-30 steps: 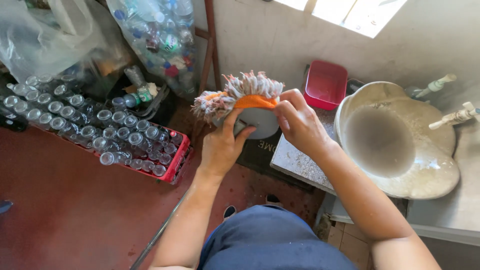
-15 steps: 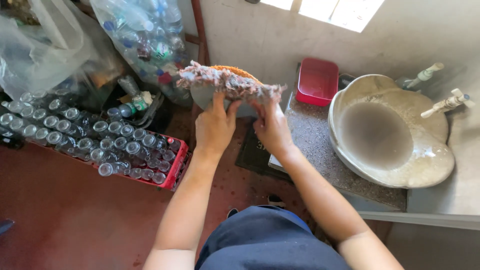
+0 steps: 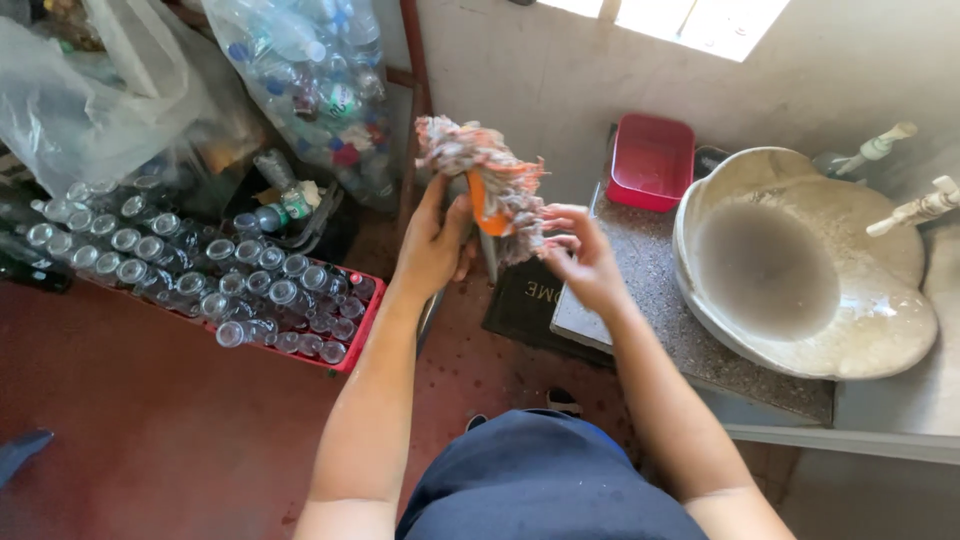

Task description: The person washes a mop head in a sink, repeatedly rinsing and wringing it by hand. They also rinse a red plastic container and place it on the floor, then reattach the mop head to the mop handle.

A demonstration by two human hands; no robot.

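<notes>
Gripping the mop head at its orange clip, your left hand is closed on it — your right hand pinches its strands.

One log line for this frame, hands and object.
left hand: grips mop head | right hand: fingers in its strands | beside: stone basin, red tub

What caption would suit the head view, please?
Left hand grips a string mop head while right hand works its strands beside a sink.
</notes>
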